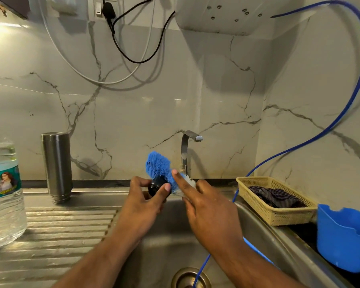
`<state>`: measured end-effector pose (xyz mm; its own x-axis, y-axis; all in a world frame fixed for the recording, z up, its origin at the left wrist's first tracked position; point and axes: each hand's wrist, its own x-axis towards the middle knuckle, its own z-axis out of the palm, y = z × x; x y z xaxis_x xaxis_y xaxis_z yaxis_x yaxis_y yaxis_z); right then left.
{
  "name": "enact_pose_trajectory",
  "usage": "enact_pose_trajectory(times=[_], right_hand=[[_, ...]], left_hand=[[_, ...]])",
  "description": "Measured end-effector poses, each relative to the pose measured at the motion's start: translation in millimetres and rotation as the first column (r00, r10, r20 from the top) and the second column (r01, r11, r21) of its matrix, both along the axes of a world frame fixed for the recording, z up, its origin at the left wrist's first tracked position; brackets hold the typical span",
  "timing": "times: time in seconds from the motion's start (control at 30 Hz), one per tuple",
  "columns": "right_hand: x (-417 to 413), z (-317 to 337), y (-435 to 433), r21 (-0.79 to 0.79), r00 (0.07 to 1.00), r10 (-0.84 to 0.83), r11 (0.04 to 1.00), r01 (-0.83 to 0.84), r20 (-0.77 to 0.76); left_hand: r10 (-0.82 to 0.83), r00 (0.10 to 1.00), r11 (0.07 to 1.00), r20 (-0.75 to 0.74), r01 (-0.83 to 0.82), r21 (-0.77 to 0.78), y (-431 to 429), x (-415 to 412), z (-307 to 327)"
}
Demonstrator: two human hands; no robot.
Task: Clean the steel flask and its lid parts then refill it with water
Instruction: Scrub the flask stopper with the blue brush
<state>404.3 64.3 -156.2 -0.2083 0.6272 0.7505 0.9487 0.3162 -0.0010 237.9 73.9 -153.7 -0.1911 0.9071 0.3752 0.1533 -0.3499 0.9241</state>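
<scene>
The steel flask (57, 167) stands upside down on the ribbed draining board (56, 229), left of the sink, with its threaded mouth down. Over the sink, my left hand (142, 206) holds a black lid part (156, 187) between thumb and fingers. My right hand (204, 206) grips a brush with blue and white bristles (159, 168), its index finger stretched along the brush. The blue bristles press against the black lid part. The brush handle is hidden in my right hand.
A large plastic water bottle (3, 192) stands at the far left. The tap (187, 150) is behind my hands, and the sink drain (190, 277) below. A beige basket (276, 213) with a dark cloth and a blue tub (345, 240) sit right. A blue hose (320, 132) runs into the sink.
</scene>
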Motion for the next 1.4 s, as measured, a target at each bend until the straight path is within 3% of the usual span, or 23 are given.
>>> enact_pose_trajectory(times=[0.07,0.2,0.23,0.33,0.37,0.4,0.47,0.5,0.57,0.77,0.9,1.1,1.23,1.33,1.4], right_hand=[[1,6,-3,-0.085,0.999,0.049,0.995,-0.047,0.023],[4,9,-14,-0.192,0.978,0.203,0.959,-0.207,-0.040],[2,11,-13,-0.180,0.977,0.207,0.961,-0.211,-0.044],[3,11,-7,-0.169,0.983,0.175,0.969,-0.180,-0.048],[5,11,-7,-0.174,0.985,0.166,0.970,-0.170,-0.034],[7,10,-7,-0.186,0.986,0.164,0.969,-0.165,-0.019],[9,8,-12,-0.217,0.982,0.188,0.958,-0.186,-0.013],[9,8,-14,-0.219,0.979,0.202,0.955,-0.201,-0.016],[5,5,-16,-0.171,0.979,0.205,0.965,-0.201,0.007],[6,-5,-15,-0.007,0.983,0.161,0.987,-0.161,0.086],[9,-4,-20,0.008,0.972,0.211,0.977,-0.213,0.108],[14,-5,-20,0.043,0.946,0.288,0.954,-0.297,0.151],[22,-5,-16,0.033,0.935,0.311,0.946,-0.321,0.172],[32,-1,-11,0.021,0.966,0.242,0.969,-0.245,0.096],[39,0,-8,-0.008,0.968,0.250,0.968,-0.250,-0.021]], left_hand=[[0.043,0.998,0.999,-0.056,-0.043,0.004,4,0,0],[0.022,0.981,0.999,0.194,-0.015,-0.039,7,-15,7],[0.020,0.991,0.999,0.136,-0.017,-0.027,4,-15,6],[0.110,0.965,0.994,-0.239,-0.104,0.037,5,-7,-3],[0.135,0.953,0.991,-0.270,-0.127,0.049,6,-5,-3],[0.117,0.975,0.993,-0.188,-0.114,0.028,8,-6,-1],[-0.014,0.977,0.997,0.214,0.031,-0.076,8,-7,6],[-0.092,0.918,0.983,0.387,0.144,-0.109,7,-9,8],[-0.168,0.800,0.937,0.577,0.312,-0.160,3,-9,11],[-0.153,0.502,0.859,0.851,0.494,-0.137,-2,-8,17],[-0.120,0.413,0.856,0.903,0.504,-0.117,-1,-12,17],[-0.028,0.519,0.873,0.854,0.429,-0.232,-3,-21,20],[-0.014,0.528,0.883,0.849,0.404,-0.237,1,-28,20],[-0.088,0.533,0.885,0.841,0.430,-0.180,3,-35,19],[-0.178,0.619,0.886,0.765,0.440,-0.149,4,-38,18]])
